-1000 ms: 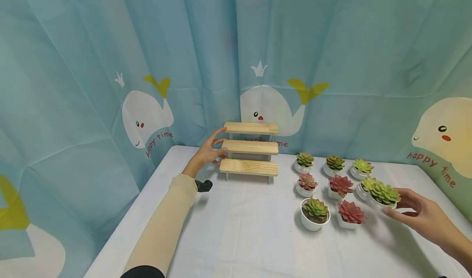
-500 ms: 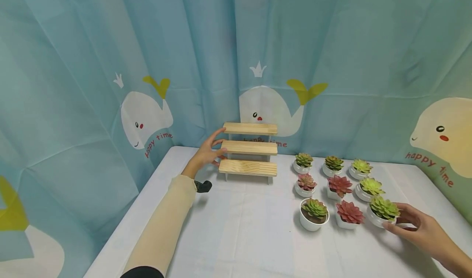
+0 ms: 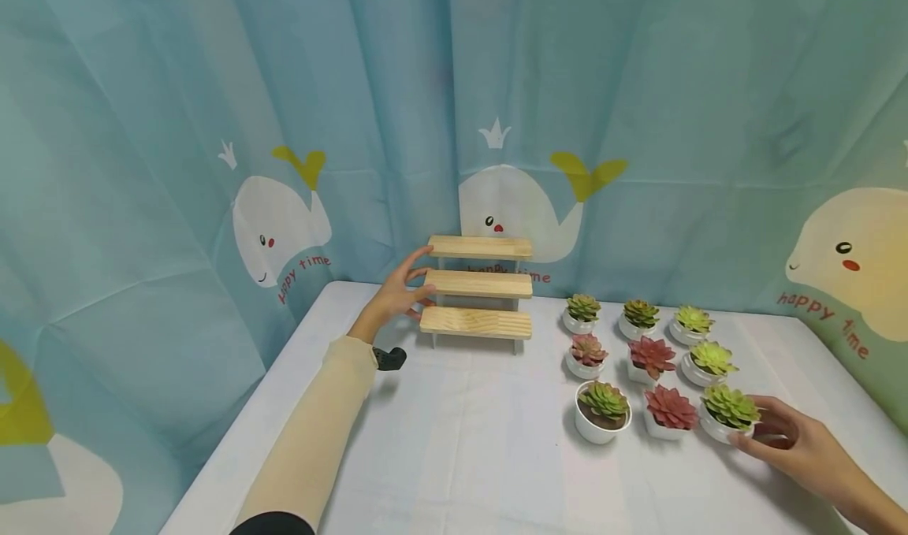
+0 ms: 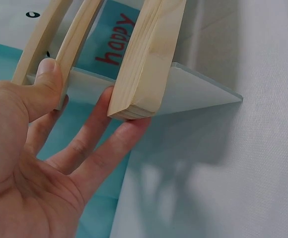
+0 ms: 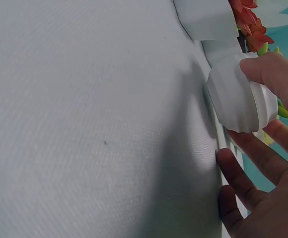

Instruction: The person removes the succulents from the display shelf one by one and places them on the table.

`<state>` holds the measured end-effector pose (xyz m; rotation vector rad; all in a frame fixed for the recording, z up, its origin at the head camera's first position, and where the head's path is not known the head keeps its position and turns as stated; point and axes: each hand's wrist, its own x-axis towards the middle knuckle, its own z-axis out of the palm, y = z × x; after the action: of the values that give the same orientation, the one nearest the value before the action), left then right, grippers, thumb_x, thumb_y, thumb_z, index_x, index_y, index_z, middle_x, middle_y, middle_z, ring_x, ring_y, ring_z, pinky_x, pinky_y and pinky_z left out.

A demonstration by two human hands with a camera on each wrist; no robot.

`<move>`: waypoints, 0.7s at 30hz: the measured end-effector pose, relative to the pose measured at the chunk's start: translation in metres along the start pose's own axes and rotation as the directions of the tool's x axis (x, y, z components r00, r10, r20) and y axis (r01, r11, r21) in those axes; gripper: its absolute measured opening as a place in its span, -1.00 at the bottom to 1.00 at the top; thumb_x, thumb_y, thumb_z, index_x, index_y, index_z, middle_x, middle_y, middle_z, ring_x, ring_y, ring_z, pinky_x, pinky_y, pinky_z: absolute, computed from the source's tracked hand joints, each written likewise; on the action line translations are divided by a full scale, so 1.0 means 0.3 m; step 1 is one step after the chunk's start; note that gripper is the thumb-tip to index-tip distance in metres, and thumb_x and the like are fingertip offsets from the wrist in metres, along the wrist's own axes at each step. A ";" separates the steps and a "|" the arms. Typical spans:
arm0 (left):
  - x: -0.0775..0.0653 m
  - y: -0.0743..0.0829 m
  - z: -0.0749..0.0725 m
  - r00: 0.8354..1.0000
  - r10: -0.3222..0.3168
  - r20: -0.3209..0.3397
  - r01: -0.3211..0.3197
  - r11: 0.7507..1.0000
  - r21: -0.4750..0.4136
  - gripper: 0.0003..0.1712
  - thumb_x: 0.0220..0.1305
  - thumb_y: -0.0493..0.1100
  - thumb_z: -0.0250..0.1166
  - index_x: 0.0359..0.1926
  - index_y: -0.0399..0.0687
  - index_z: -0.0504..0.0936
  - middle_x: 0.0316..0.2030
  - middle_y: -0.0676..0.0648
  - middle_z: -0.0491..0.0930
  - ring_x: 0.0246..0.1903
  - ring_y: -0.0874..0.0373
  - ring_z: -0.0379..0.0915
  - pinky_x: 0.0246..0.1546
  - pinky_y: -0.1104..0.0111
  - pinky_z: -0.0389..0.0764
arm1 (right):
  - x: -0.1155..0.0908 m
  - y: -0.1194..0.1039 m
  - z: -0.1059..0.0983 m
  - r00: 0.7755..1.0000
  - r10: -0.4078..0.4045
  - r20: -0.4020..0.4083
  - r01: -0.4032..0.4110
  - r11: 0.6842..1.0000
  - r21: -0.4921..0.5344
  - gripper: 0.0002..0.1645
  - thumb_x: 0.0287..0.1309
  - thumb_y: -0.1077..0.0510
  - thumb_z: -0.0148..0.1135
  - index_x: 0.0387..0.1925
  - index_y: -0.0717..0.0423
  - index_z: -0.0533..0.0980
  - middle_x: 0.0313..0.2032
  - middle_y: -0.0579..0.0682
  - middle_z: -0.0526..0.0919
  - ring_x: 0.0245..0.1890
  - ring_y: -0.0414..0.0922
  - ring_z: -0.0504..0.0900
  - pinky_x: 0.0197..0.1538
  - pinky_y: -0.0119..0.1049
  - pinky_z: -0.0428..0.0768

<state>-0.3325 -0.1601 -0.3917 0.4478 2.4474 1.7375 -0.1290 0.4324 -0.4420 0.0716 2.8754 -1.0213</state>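
A three-tier wooden display stand [image 3: 478, 284] stands at the back of the table. My left hand [image 3: 397, 295] grips its left end; in the left wrist view the thumb [image 4: 48, 82] lies on the middle board and fingertips touch the front board's end. At the right, my right hand [image 3: 805, 444] holds a green potted succulent [image 3: 729, 409] by its white pot, thumb in front. The right wrist view shows the ribbed white pot [image 5: 238, 94] between thumb and fingers, low at the tabletop; I cannot tell whether its base touches. A red succulent [image 3: 670, 410] is just left of it.
Several more potted succulents stand in rows, among them a light green one [image 3: 709, 362], a red one [image 3: 650, 358] and one in a larger round pot [image 3: 601, 413]. A blue curtain [image 3: 397, 125] with whale prints hangs behind the white-covered table [image 3: 440, 440].
My right hand has brought the green succulent down and slightly left, in line with the front red one. The left hand stays on the stand.
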 end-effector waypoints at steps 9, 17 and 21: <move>-0.001 0.005 0.003 1.000 0.003 0.003 -0.003 1.000 0.000 -0.10 0.46 -0.17 0.30 0.60 0.53 0.07 0.55 -0.24 0.15 0.14 -0.37 0.56 -0.23 -0.24 0.68 | 0.001 0.006 0.007 1.000 0.006 0.005 -0.005 1.000 -0.008 -0.04 0.30 -0.13 0.42 0.36 0.49 0.25 0.05 0.39 0.63 -0.28 -0.48 0.54 -0.31 -0.44 0.61; -0.004 0.003 0.002 1.000 -0.004 0.001 0.004 1.000 0.007 -0.08 0.44 -0.14 0.32 0.60 0.55 0.06 0.55 -0.24 0.14 0.13 -0.36 0.57 -0.25 -0.20 0.71 | 0.003 0.016 0.011 1.000 0.009 0.025 -0.009 0.999 -0.032 -0.03 0.30 -0.15 0.41 0.37 0.46 0.24 0.07 0.40 0.61 -0.19 -0.27 0.61 -0.31 -0.43 0.56; -0.007 0.003 0.000 1.000 -0.008 0.004 0.008 1.000 0.005 -0.08 0.45 -0.13 0.32 0.60 0.56 0.06 0.55 -0.23 0.13 0.13 -0.36 0.57 -0.26 -0.18 0.71 | 0.003 0.021 0.013 0.999 -0.006 0.033 0.007 1.000 -0.022 -0.03 0.30 -0.13 0.42 0.39 0.45 0.23 0.18 0.51 0.50 -0.19 -0.45 0.51 -0.28 -0.46 0.55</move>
<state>-0.3305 -0.1606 -0.3909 0.4408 2.4480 1.7268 -0.1291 0.4350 -0.4490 0.0436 2.8591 -0.9817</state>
